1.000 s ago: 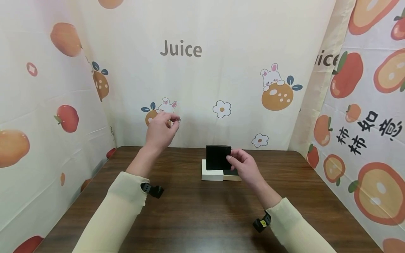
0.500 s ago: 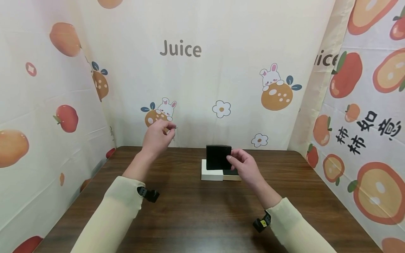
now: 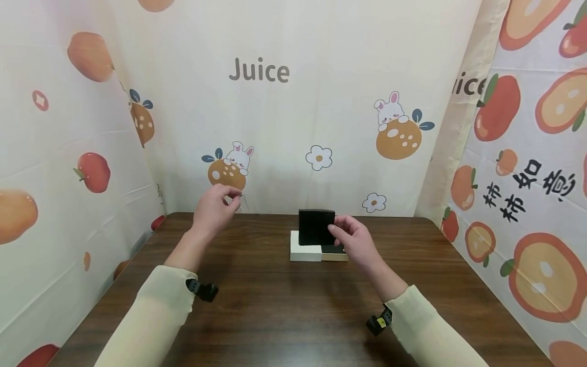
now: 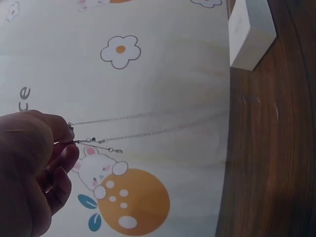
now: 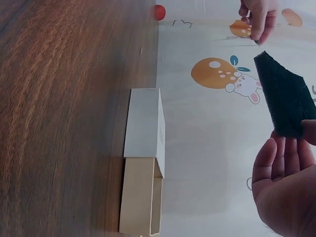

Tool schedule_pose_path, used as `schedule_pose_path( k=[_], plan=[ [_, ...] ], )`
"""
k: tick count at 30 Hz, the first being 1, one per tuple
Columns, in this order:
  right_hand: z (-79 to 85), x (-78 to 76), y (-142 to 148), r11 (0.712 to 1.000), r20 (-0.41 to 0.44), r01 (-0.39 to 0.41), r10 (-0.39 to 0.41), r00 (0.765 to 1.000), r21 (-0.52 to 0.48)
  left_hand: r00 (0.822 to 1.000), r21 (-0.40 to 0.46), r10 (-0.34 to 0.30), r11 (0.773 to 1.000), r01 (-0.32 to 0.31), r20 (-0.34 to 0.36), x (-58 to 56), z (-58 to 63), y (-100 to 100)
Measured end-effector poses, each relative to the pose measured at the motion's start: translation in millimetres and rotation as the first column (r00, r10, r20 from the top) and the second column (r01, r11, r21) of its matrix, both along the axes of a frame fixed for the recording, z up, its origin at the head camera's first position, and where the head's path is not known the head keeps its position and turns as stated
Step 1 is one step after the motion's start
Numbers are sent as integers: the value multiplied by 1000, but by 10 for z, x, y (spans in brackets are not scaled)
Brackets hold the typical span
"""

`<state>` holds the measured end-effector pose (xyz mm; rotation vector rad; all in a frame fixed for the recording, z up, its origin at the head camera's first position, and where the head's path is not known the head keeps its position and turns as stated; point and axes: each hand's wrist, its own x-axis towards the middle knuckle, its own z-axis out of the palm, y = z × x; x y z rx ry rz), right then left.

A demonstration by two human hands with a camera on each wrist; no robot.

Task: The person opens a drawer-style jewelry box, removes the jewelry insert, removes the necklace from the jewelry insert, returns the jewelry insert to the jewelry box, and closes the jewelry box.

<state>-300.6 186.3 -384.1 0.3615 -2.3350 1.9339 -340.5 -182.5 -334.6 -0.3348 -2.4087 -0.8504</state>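
Observation:
Between thumb and fingertips, my left hand (image 3: 213, 210) pinches a fine silver necklace (image 4: 153, 132) by its clasp end. Two strands of chain hang down from the fingers, and a short extender tail dangles beside them. My right hand (image 3: 357, 240) grips the right edge of a thin black square pad (image 3: 316, 227), which looks like a jewelry box insert and is held upright. Behind and below the pad stands a small white box (image 3: 304, 254). A cream box part (image 5: 137, 197) sits end to end with it, open on one side, its dark inside partly hidden by the pad.
Both boxes rest on a dark brown wooden table (image 3: 275, 316). Printed cloth curtains (image 3: 348, 66) rise along its back and both sides. Black wrist cameras are strapped at both cuffs.
My left hand has moved left and down with the necklace, whose hanging strands now show below the fingers. The right hand and the black pad have stayed nearly still.

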Motion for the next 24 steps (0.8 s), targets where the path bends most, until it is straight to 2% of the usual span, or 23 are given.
schedule_pose_path(
  k=[8,17,24],
  plan=[
    [0,-3,6,1000,-4,-5,5,1000,2,998,5,23,1000,-23,56,27,-120,-143],
    [-8,-11,-1,1000,-6,-4,4,1000,3,997,-25,38,999,-36,60,65,-243,-277],
    [-37,-19,-1,1000,12,3,-3,1000,6,990,-31,39,999,-36,139,45,-351,-308]
  ],
)
